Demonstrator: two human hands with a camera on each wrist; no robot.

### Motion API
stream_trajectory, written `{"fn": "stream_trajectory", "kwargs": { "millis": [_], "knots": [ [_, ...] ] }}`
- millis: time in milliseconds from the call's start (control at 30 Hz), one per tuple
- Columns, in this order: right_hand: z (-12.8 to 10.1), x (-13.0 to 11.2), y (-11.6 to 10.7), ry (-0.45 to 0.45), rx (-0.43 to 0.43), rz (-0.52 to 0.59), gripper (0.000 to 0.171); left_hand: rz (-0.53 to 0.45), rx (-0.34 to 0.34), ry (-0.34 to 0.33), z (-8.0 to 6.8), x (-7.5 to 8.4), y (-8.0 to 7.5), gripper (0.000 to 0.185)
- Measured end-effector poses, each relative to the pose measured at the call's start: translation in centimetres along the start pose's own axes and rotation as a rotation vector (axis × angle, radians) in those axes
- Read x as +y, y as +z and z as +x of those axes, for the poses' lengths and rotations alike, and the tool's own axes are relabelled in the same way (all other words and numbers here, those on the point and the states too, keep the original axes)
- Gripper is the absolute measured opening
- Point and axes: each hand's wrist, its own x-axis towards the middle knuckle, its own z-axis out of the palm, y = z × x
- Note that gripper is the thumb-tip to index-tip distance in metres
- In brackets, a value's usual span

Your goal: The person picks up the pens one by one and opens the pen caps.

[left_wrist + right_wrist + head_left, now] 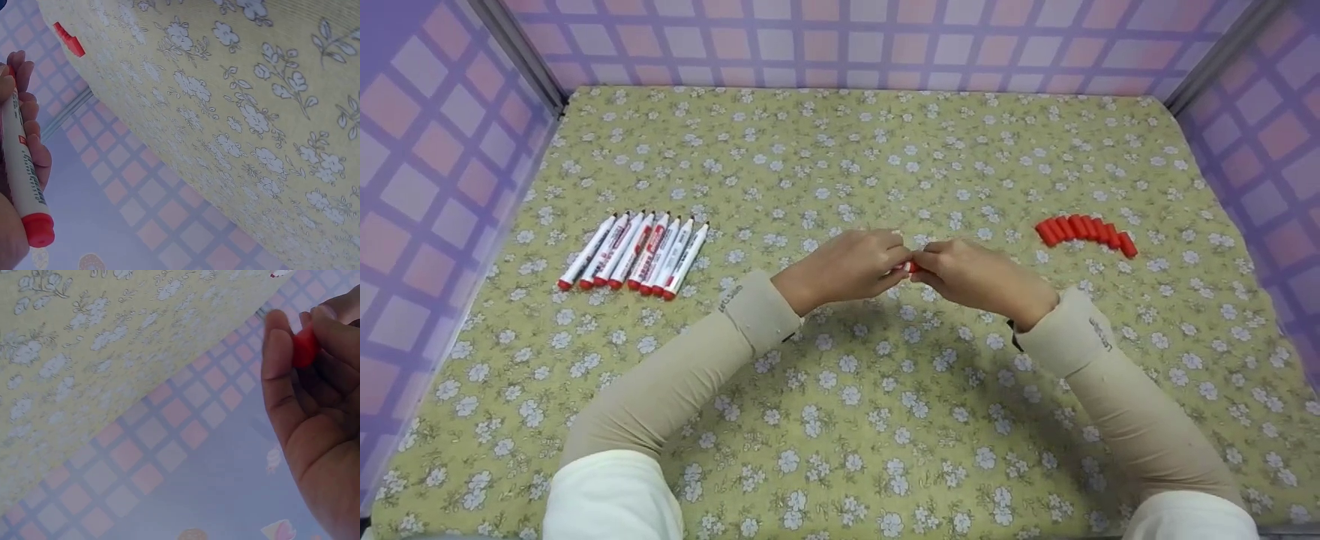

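My left hand (851, 264) grips a white marker (23, 146) with red at its rear end; its fingers wrap round the barrel in the left wrist view. Facing it, my right hand (979, 274) pinches a red cap (305, 347) between thumb and fingertips. Both hands meet over the middle of the cloth, at the marker's front end. Fingers hide most of the marker in the head view. Whether the cap sits fully on the marker I cannot tell.
Left on the flowered tablecloth (825, 450) lies a row of several uncapped white markers (634, 255), dark tips pointing away. At the right, several red caps (1084, 229) lie side by side. Checked panels (840, 45) enclose the table's back and sides.
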Motion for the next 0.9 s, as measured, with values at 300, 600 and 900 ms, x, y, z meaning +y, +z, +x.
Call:
{"fn": "stream_trajectory", "kwargs": {
  "millis": [300, 600, 900],
  "knots": [
    [0.2, -1.0, 0.5, -0.019, 0.024, -0.113, 0.024, 0.043, -0.034, 0.036, -0.7, 0.4, 0.4, 0.024],
    [0.3, -1.2, 1.0, -0.037, 0.096, -0.182, 0.020, -0.042, -0.040, -0.025, -1.0, 0.2, 0.3, 0.025],
    [0.3, -1.1, 1.8, -0.056, 0.152, -0.219, 0.018, -0.102, -0.059, -0.067, -1.1, 0.1, 0.2, 0.023]
  ]
}}
